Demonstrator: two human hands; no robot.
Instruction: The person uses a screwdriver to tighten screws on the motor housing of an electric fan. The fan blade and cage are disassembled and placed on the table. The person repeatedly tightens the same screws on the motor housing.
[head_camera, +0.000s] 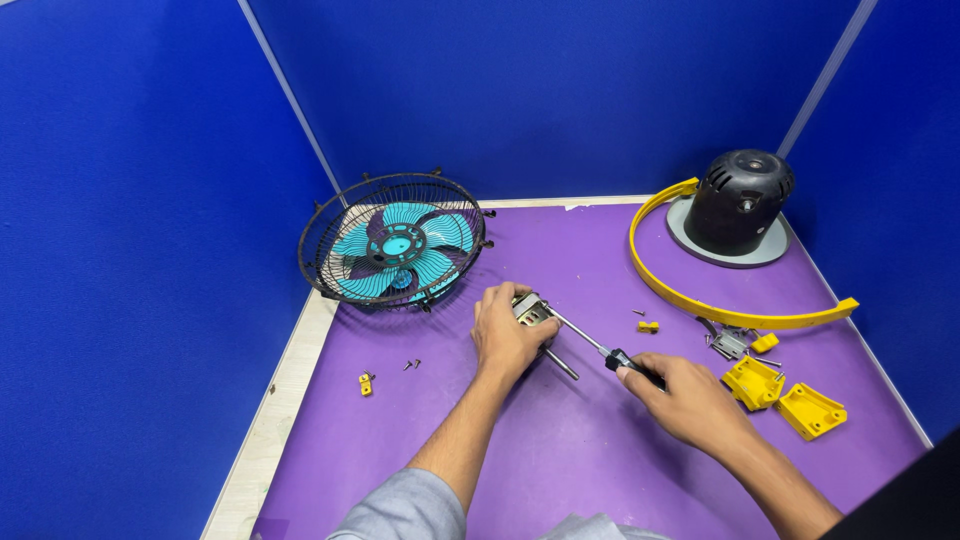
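Left hand (510, 335) clamps the small, rigid metal motor block (533, 310); right hand (680, 400) pinches the screwdriver (600, 350) handle, tip at the block.

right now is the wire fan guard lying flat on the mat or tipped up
Tipped up. The wire guard rests on its lower edge at the purple mat's back left corner, leaning toward the blue wall, the teal blades facing the camera.
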